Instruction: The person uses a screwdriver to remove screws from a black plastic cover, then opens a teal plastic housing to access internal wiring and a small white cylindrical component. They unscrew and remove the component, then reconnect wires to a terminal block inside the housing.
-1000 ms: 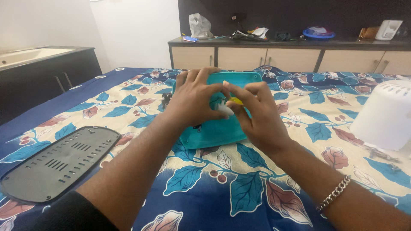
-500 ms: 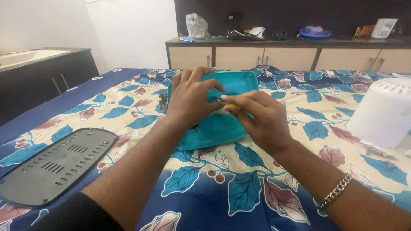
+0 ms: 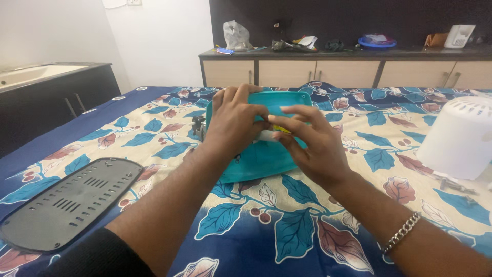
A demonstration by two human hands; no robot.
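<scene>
Your left hand (image 3: pixel 233 120) grips the teal casing (image 3: pixel 266 154); right hand (image 3: pixel 312 146) pinches a small yellow-white part (image 3: pixel 271 134) against it.

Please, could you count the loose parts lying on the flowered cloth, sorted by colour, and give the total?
Teal: 1, the teal casing that the left hand and right hand grip.
Dark grey: 1, the vented grey plate.
White: 1, the white slotted housing.
Total: 3

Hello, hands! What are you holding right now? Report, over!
Left hand grips teal casing, tilted up on the leaf-print cloth. Right hand pinches a small yellow-and-white part against it. Grey vented plate and white housing lie apart.
</scene>
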